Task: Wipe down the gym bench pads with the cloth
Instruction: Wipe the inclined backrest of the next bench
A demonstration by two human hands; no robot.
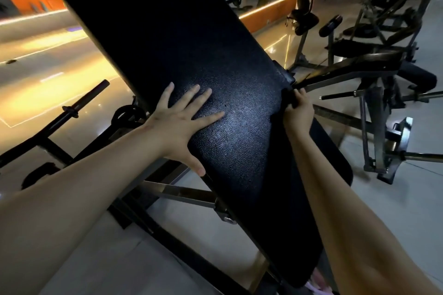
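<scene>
Pad stood tilted on bench frame. Left grip lay flat on pad, fingers spread wide. Right grip curled round dark thing at pad's edge; cloth or not, could not tell.

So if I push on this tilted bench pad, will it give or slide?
Probably firm: the pad sits on a steel frame. Its pebbled surface likely grips, so your flat left hand shouldn't slip much.
</scene>
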